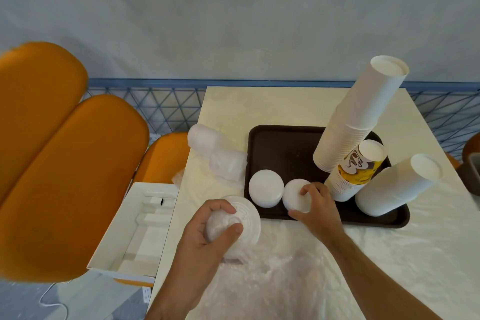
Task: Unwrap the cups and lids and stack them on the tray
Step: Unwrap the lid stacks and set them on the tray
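Observation:
A dark brown tray (283,147) lies on the pale table. On it stand a tall white cup stack (355,117), a shorter yellow-printed cup stack (357,169) and a short white cup stack (397,184) at its right. Two white lid stacks sit at the tray's front: one (265,187) stands free, and my right hand (318,205) grips the other (294,193) from the side. My left hand (207,234) holds a stack of white lids (245,218) in front of the tray, above clear plastic wrap (272,275).
A wrapped sleeve of lids (214,152) lies at the table's left edge beside the tray. An open white box (140,223) sits left of the table by orange seat cushions (65,163). A blue wire fence (161,109) runs behind.

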`<control>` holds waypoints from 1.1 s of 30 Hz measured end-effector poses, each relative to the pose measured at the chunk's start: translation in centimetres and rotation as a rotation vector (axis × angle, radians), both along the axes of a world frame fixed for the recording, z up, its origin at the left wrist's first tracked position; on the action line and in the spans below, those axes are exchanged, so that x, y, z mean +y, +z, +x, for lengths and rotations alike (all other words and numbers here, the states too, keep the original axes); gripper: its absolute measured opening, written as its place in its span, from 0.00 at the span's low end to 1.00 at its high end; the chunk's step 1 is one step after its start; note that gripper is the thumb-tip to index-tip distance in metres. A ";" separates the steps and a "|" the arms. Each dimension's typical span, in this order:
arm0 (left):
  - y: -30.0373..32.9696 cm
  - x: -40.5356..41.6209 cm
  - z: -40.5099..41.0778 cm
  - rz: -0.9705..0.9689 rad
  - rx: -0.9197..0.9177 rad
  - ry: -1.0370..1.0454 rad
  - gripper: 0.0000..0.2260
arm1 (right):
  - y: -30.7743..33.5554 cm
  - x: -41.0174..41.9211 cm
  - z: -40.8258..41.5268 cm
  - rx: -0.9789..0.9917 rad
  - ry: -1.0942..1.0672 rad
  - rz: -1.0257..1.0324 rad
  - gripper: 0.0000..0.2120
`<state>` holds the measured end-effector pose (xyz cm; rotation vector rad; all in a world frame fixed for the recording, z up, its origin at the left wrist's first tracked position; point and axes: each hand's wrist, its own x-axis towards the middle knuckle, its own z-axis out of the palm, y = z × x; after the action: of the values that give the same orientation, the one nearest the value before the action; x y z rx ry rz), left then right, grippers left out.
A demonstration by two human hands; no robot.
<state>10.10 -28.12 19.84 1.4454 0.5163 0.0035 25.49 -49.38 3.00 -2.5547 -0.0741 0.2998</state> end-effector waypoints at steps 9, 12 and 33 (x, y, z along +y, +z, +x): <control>-0.4 0.1 -0.4 0.039 -0.017 -0.007 0.16 | 0.3 0.1 -0.4 -0.001 -0.009 -0.012 0.28; -0.8 0.4 -0.5 0.122 -0.021 -0.005 0.22 | 1.9 -0.1 -1.0 0.005 -0.037 -0.035 0.29; -0.3 -2.5 0.6 0.177 -0.080 -0.096 0.18 | 17.7 2.5 -8.3 0.193 0.089 0.555 0.07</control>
<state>10.69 -30.66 19.56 1.6350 0.3882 0.0311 17.23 -46.88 20.68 -1.9674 -0.1724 0.4842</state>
